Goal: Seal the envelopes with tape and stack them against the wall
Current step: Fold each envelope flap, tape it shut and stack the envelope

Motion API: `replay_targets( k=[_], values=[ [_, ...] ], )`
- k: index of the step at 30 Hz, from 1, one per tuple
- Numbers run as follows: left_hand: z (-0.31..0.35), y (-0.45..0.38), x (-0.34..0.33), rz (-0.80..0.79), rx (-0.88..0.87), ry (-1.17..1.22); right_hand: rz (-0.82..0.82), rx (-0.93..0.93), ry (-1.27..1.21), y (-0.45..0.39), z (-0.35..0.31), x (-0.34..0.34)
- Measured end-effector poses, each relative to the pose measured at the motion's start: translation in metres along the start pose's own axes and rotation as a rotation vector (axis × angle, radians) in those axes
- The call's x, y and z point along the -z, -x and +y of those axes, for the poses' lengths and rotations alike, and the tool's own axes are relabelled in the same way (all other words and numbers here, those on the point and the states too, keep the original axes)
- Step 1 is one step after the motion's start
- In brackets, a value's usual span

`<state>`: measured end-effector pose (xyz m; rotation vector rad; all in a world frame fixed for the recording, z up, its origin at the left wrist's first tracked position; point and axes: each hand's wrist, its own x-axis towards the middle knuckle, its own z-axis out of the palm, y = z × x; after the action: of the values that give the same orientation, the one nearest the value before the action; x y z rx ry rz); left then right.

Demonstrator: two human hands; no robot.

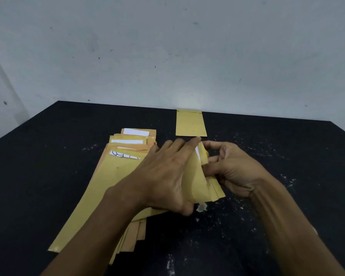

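Only one sealed envelope [190, 123] lies at the wall [167, 46]. Both hands, left [163, 176] and right [233, 168], pinch another envelope [199, 182] above the tabletop [48, 156]; unsealed pile [112, 176] remains.

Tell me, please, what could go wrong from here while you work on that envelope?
1. The left hand and right hand bend the held envelope; it may crease.
2. The left forearm lies over the loose pile, already fanned out, and could scatter it.
3. No tape shows, so sealing may stall. One envelope is at the wall.
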<state>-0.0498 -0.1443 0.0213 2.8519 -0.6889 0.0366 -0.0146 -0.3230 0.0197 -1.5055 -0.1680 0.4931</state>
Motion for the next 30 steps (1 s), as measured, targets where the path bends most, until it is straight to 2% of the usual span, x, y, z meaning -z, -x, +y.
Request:
replay_targets(
  k=[6,12,19,26,28,30],
  values=[
    [0.005,-0.002,0.000,-0.020,-0.018,-0.003,0.020,-0.012,-0.048,-0.002,0.006,0.003],
    [0.008,-0.005,-0.003,0.001,-0.049,-0.057,0.009,0.035,0.017,-0.003,0.005,0.001],
    [-0.003,-0.002,0.013,0.018,0.014,0.380,0.120,0.050,0.079,-0.002,0.006,0.006],
    [-0.007,-0.005,0.017,0.036,0.013,0.558,0.164,0.121,0.221,-0.002,0.006,0.005],
    [-0.010,-0.005,0.019,0.057,0.017,0.627,0.129,0.128,0.162,0.002,0.005,0.007],
    [-0.013,-0.003,0.019,0.094,0.047,0.668,0.066,0.114,-0.011,0.008,0.003,0.013]
  ],
)
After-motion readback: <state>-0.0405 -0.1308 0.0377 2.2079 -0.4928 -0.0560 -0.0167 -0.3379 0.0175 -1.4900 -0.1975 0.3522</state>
